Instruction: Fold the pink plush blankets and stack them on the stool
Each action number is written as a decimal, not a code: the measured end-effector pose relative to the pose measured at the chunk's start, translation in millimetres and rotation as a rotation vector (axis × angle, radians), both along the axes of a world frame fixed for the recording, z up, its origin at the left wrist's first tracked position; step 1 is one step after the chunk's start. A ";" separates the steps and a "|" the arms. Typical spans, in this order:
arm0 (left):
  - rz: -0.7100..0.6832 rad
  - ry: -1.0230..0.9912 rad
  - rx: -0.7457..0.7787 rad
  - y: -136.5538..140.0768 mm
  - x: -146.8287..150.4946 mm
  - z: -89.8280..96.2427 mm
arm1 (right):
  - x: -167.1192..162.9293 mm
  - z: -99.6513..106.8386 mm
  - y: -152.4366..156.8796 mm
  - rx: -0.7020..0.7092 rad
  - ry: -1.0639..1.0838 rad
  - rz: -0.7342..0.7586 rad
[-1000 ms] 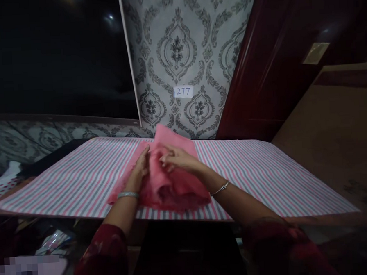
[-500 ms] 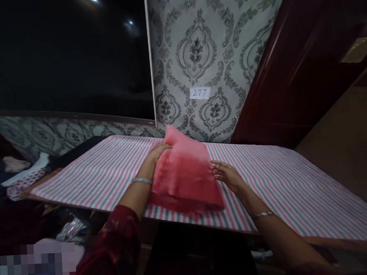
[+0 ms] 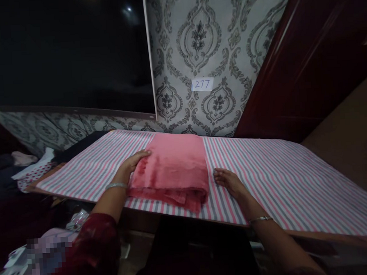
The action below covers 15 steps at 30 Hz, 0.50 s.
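Observation:
A folded cloth point(image 3: 175, 160), pink at the far side and deeper red at the near side, lies flat on a striped sheet point(image 3: 262, 178). Several layers show along its near edge, where a corner sticks out loosely. My left hand point(image 3: 134, 161) touches the cloth's left edge, its fingers stretched out and fingertips over the top layer. To the right of the cloth, my right hand point(image 3: 230, 181) hovers just apart from it, fingers slightly curled and holding nothing.
Beneath the sheet is a board with a wooden edge point(image 3: 333, 236). A large dark screen point(image 3: 68, 57) hangs behind at left, beside a patterned wall with a paper label point(image 3: 202, 84) reading 277. Clothes, including a dotted one point(image 3: 34, 174), lie at far left.
The cloth has come down flat and shifted left, with its far part no longer raised. My left hand has moved left with it; a wider gap separates my right hand from the cloth.

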<state>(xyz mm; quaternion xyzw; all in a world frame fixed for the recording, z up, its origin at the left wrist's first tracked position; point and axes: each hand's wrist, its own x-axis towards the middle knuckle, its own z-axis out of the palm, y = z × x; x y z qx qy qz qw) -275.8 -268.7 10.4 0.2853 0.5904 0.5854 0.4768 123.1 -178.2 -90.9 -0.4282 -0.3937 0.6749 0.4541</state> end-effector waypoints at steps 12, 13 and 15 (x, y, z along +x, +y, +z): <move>-0.051 0.219 0.002 -4.1 -13.3 -13.3 | 3.8 -4.6 -4.5 0.111 -0.112 0.019; -0.058 0.241 -0.024 -4.5 -15.0 -14.8 | 4.2 -4.7 -5.5 0.118 -0.115 0.022; -0.078 0.255 -0.055 -5.8 -18.0 -17.5 | 4.4 -4.3 -7.3 0.130 -0.123 0.030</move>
